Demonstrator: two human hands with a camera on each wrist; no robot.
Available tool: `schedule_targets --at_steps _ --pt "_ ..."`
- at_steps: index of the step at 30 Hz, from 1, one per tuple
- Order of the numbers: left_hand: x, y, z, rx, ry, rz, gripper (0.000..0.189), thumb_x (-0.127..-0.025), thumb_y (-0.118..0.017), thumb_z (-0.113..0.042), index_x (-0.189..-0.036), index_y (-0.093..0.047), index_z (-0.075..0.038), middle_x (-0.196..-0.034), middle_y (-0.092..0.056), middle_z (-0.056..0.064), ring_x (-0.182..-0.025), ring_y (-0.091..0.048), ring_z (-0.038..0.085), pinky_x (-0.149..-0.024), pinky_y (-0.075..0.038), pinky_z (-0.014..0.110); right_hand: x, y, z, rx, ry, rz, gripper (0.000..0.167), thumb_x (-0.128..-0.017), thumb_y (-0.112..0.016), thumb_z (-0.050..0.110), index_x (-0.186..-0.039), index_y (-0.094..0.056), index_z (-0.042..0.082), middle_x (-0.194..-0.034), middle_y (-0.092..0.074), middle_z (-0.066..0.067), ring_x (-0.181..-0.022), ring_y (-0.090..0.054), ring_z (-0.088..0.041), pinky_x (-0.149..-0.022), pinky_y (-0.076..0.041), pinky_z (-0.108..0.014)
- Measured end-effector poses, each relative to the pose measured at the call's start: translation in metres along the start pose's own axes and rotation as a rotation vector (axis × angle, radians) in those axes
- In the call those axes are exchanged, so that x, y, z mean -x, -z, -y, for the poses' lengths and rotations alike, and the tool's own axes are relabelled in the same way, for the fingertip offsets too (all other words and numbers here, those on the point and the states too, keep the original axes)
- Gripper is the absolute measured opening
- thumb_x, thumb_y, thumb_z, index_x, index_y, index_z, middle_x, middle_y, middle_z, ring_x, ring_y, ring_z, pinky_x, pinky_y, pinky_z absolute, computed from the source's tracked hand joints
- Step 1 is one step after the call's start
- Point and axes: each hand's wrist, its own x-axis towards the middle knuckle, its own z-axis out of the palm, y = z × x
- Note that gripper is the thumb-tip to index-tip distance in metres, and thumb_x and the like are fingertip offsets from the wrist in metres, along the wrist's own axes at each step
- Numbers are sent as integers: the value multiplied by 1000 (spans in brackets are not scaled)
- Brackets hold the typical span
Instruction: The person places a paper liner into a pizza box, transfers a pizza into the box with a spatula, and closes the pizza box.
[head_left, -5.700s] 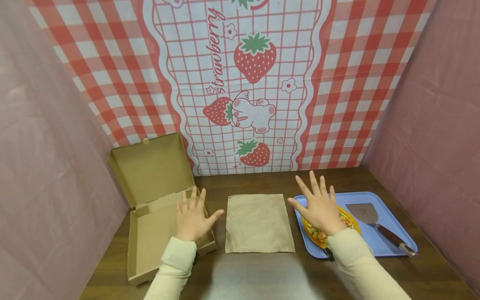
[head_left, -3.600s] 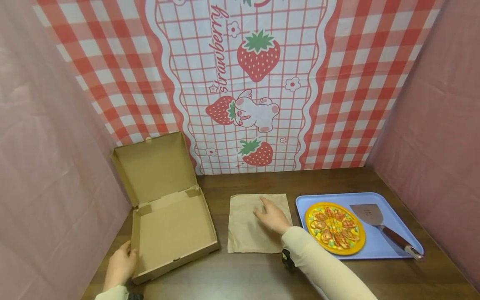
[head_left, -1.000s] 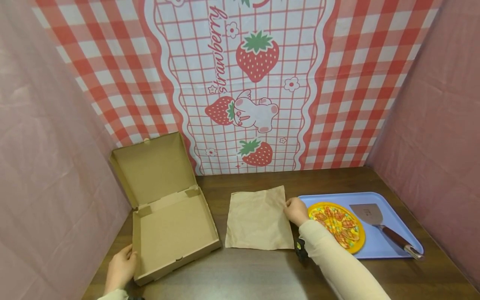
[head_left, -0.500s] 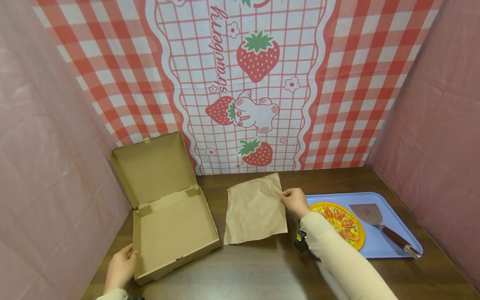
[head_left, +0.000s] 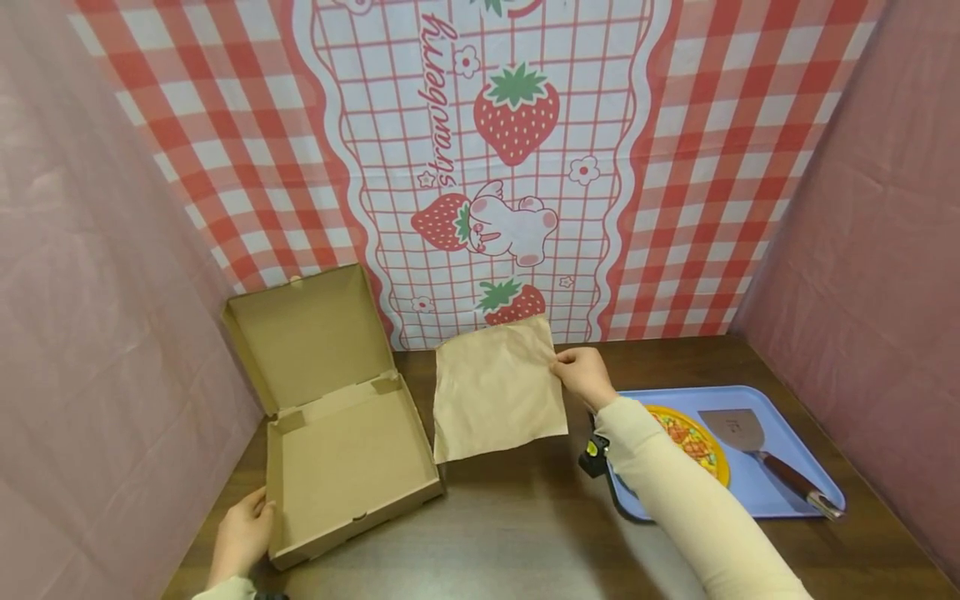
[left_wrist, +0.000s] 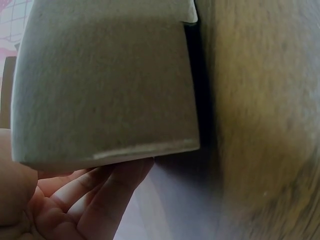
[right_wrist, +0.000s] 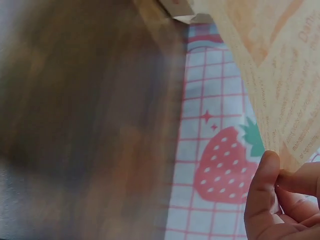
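Note:
My right hand [head_left: 587, 377] pinches the right edge of a square sheet of brown food paper [head_left: 497, 392] between thumb and fingers. Raised off the table, the sheet overlaps the backdrop in the head view. Printed lettering shows on the paper [right_wrist: 290, 75] in the right wrist view. An open cardboard pizza box [head_left: 345, 458] stands at the left, its lid leaning back. My left hand [head_left: 242, 533] holds the box's left side near the front corner. In the left wrist view, the fingers [left_wrist: 107, 200] lie against the box's wall [left_wrist: 105, 90].
On the right, a blue tray [head_left: 795, 450] bears a toy-like pizza [head_left: 693, 446], partly hidden by my right sleeve, and a wide metal spatula [head_left: 780, 471] with a brown handle. A strawberry-print backdrop [head_left: 517, 125] closes off the back; pink cloth [head_left: 840, 250] hangs at both sides.
My right hand came down on the paper, took its right edge, lifted it, and has carried it up and leftward toward the box. My left hand moved to the box's side and stays there.

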Motion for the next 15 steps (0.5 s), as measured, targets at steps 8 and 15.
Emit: schedule_targets --at_steps 8,15 --pt "0 -3 0 1 -6 -8 49 -99 -41 -13 -139 -41 15 -130 -55 32 -125 -48 52 -104 -38 65 -3 -10 25 -23 20 52 25 -88 -65 10 -104 -72 -8 -112 -70 -23 -98 -61 -26 -78 -52 -31" --pt "1 -3 0 8 -8 -1 49 -99 -40 -13 -139 -40 16 -131 -53 33 -127 -47 52 -106 -36 64 -2 -34 37 -62 38 95 22 -89 -65 10 -102 -73 -6 -105 -72 -19 -88 -58 -20 -70 -47 -24"
